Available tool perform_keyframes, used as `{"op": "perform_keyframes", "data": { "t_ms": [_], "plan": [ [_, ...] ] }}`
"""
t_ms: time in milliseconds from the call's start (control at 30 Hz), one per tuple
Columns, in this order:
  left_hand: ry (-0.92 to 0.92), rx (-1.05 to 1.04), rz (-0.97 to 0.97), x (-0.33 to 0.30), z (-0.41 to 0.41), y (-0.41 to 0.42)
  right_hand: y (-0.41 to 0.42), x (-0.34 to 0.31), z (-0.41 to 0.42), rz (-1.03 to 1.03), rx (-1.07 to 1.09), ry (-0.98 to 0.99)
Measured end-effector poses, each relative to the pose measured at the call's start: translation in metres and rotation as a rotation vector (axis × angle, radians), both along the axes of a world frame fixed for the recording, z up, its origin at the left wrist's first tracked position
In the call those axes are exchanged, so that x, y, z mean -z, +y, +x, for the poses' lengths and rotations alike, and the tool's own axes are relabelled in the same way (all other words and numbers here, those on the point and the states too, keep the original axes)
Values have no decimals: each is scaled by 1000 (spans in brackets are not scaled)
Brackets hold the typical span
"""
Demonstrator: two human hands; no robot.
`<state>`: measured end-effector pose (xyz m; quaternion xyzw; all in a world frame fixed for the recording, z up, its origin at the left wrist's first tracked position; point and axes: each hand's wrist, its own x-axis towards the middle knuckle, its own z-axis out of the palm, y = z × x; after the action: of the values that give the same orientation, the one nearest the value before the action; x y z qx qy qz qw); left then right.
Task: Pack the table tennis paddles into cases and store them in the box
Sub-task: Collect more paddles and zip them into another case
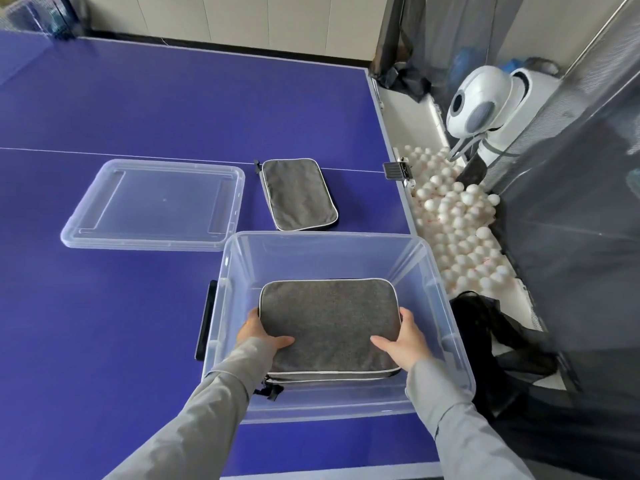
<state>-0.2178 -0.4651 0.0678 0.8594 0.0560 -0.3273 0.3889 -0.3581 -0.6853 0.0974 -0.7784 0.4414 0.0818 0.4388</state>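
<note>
One view only, from a camera on the person's head, looking forward and steeply down past both sleeves. It sits close above the box [446, 306], which fills the lower middle of the picture; the left hand [258, 336] and right hand [407, 337] come in from the bottom edge, and the case [329, 323] lies between their fingers. The wide lens bends the table [104, 306] edges outward. Beyond the fingertips the view takes in the lid [152, 206] to the left, a second case [299, 194], then the far wall; right of the fingers, the balls [460, 233] beside the table
</note>
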Motion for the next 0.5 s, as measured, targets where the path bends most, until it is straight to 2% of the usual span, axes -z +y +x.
{"op": "perform_keyframes", "data": {
  "t_ms": [233,500],
  "plan": [
    [-38,52,10,-17,-6,1,2,-8,-6,-68,-12,-23],
    [-267,113,-107,-65,-15,-1,3,-44,1,-200,-41,-241]
  ]
}}
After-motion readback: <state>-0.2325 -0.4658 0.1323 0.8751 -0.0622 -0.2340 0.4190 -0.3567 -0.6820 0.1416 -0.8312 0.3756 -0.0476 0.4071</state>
